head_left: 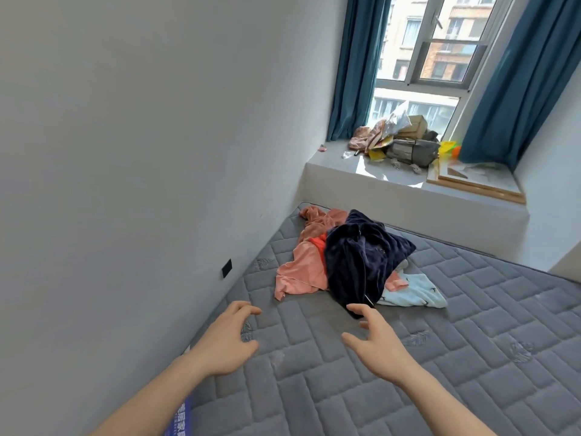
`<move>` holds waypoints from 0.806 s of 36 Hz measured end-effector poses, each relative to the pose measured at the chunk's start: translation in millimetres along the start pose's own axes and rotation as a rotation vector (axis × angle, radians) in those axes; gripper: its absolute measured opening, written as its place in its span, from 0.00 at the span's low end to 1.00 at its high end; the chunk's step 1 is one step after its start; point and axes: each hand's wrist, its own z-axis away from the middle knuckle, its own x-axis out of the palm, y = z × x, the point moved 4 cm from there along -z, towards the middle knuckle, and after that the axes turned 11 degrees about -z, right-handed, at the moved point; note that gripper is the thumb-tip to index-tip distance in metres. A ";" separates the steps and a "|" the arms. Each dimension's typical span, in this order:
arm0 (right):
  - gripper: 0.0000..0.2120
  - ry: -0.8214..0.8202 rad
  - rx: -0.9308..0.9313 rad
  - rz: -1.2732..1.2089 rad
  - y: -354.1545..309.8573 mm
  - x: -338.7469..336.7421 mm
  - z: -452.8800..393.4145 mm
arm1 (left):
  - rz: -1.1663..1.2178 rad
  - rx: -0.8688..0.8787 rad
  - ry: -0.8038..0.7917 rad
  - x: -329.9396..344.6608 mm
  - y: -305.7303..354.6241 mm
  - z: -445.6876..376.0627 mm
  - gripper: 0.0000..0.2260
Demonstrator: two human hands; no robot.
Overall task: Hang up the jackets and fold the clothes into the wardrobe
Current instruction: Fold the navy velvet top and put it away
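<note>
Grey quilted mattress [408, 357] against white wall [141, 136], clothes pile [355, 262] beyond left hand [228, 338] and right hand [375, 339], both spread, empty.

Bare forearms [151, 394], no visible sleeves

The only lettering sits on a blue tag [180, 418] at the near edge of the mattress [408, 372], beside the left forearm. It carries white Chinese characters in a row, cut off by the frame's bottom edge and partly hidden, too blurred to read with any certainty. Smaller white print runs beside them, illegible. Nothing else bears readable text.
</note>
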 end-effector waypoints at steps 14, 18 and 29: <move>0.25 0.185 0.236 0.022 81.1 58.6 -149.8 | -0.123 -0.035 -0.307 70.0 -108.4 -212.9 0.28; 0.27 0.210 0.296 0.043 137.4 74.5 -194.8 | -0.183 -0.065 -0.378 128.1 -136.5 -272.4 0.28; 0.36 0.267 0.489 0.154 325.1 93.2 -308.5 | -0.344 -0.138 -0.552 327.3 -185.1 -400.6 0.42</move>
